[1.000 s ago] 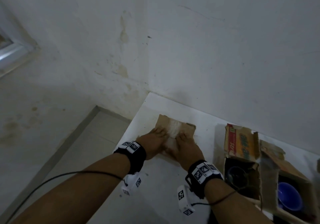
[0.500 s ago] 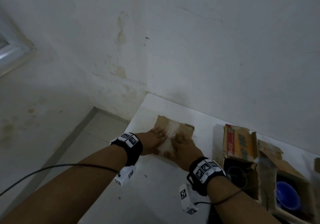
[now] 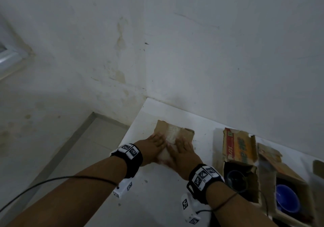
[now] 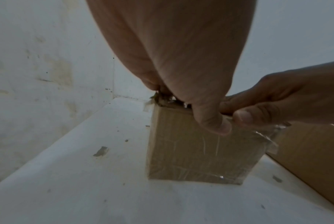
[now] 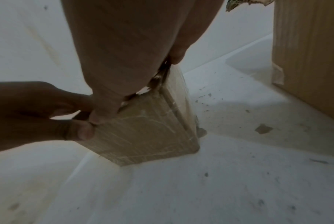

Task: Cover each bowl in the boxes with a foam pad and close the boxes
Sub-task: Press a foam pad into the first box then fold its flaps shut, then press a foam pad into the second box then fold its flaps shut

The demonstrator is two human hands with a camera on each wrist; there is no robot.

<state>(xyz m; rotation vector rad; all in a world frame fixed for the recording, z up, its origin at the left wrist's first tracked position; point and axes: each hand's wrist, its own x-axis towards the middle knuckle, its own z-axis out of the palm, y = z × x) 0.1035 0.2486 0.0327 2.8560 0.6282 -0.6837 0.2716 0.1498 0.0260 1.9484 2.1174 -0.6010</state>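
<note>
The wall [image 3: 210, 51] rose behind both hands, and the white table [image 3: 157, 200] spread beneath them. To the right of the right hand stood two open boxes: the printed box [image 3: 239, 148] with a dark bowl [image 3: 235, 178] inside, and beyond it the far box [image 3: 289, 176] holding a blue bowl [image 3: 286, 200]; only the head view showed these bowls, while the wrist views caught just a plain cardboard side at their edges. Under the hands sat the small box [image 3: 185, 134], its taped side visible only from the wrists [image 4: 200, 151]. From the head, the left hand [image 3: 154, 148] and right hand [image 3: 184, 153] lay side by side on its top, fingers flat and pointing away, pressing a pale foam pad [image 3: 172, 134] that showed between and beyond them. The left wrist view added what the head view hid: both thumbs hooked over the near top edge of the small box, the left thumb beside the right. In the right wrist view the same thumbs met at that edge [image 5: 143, 128], and torn flap ends stuck up by the palm. Whether a bowl lay under the pad could not be told.
</note>
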